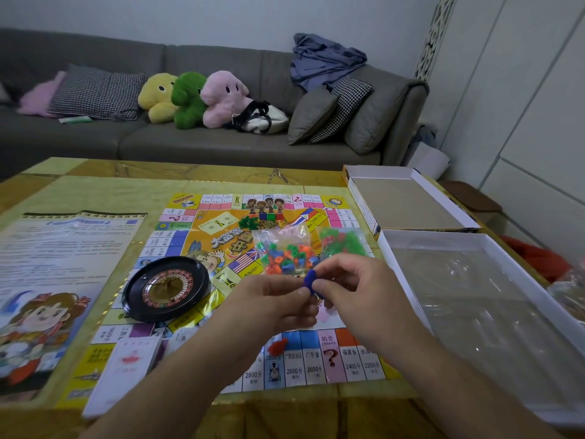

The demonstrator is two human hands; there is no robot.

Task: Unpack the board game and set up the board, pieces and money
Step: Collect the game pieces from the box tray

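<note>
Head view: clear bag (282, 250) holds small coloured plastic houses (286, 256).

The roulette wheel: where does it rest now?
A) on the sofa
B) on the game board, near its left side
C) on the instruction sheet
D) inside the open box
B: the black roulette wheel lies on the left part of the game board, to the right of the instruction sheet.
</note>
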